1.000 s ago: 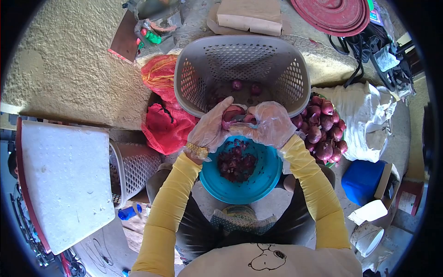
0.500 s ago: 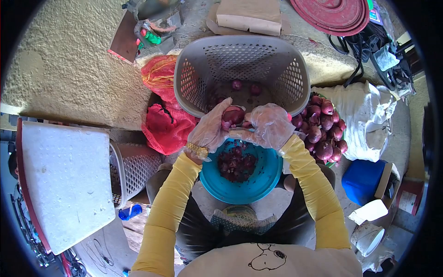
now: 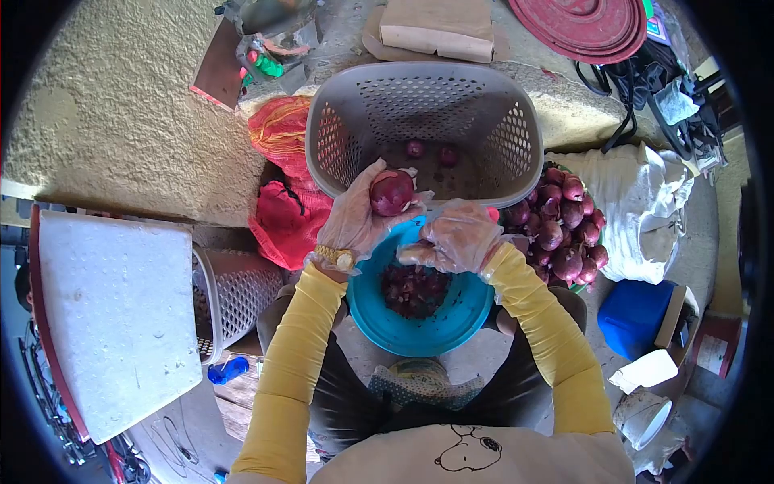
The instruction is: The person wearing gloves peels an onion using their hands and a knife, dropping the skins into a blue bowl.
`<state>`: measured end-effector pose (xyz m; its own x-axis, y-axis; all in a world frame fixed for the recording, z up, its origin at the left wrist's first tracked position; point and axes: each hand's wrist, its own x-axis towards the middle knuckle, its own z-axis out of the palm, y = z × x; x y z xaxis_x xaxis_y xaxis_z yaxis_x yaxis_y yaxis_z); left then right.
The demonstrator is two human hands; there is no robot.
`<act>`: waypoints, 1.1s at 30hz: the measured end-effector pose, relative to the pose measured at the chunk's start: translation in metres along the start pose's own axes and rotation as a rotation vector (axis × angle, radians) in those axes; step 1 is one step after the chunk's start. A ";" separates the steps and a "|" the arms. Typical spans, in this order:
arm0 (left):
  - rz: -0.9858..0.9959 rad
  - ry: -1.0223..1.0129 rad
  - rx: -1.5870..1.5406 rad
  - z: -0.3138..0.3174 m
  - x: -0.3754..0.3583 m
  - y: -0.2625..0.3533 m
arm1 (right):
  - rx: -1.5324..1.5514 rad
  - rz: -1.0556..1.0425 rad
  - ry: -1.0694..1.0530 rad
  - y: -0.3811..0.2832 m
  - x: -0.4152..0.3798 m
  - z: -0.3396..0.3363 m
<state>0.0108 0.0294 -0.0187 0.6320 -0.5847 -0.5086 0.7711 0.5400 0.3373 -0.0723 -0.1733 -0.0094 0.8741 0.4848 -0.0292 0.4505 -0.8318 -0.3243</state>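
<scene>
Left hand [image 3: 353, 216], in clear plastic glove: fingers curled round a glossy purple-red onion [image 3: 393, 194], above near edge of the grey perforated plastic basket [image 3: 528, 133]. Right hand [image 3: 463, 235], likewise gloved, knuckles up, fingers bent together over far rim of the round turquoise plastic basin [image 3: 387, 327]; cannot tell what it pinches. Judgement: steady cupping, fingertips clear of the worked side, loose skin kept over basin. Forearms converge; wrists apart.
</scene>
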 end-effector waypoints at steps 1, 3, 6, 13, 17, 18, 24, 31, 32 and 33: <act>-0.010 0.002 -0.004 -0.002 0.001 -0.001 | 0.081 -0.050 0.113 0.000 -0.001 -0.006; -0.019 0.005 -0.007 -0.003 0.001 0.000 | 0.161 -0.102 0.227 0.000 0.000 -0.016; -0.054 -0.055 0.004 0.002 -0.004 -0.001 | 0.188 -0.012 0.207 0.003 0.003 -0.026; -0.147 -0.133 0.204 -0.002 0.000 -0.005 | 0.100 0.227 0.290 0.004 0.000 -0.037; -0.153 -0.089 0.257 0.005 -0.005 -0.009 | 0.126 0.169 0.284 0.007 0.000 -0.035; -0.153 -0.090 0.257 0.004 -0.004 -0.009 | 0.117 0.164 0.274 0.006 0.000 -0.036; -0.109 -0.097 0.333 -0.009 0.003 -0.013 | 0.047 0.134 0.294 0.006 -0.002 -0.038; -0.110 -0.034 0.396 0.003 -0.004 -0.011 | 0.105 0.091 0.208 0.010 -0.002 -0.038; -0.097 -0.023 0.437 0.004 -0.005 -0.011 | 0.089 0.083 0.217 0.010 -0.003 -0.038; -0.097 -0.023 0.436 0.004 -0.005 -0.011 | 0.074 0.077 0.225 0.010 -0.003 -0.038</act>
<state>-0.0003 0.0236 -0.0165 0.5530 -0.6360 -0.5382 0.7842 0.1791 0.5941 -0.0637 -0.1933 0.0240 0.9273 0.3418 0.1525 0.3742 -0.8379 -0.3974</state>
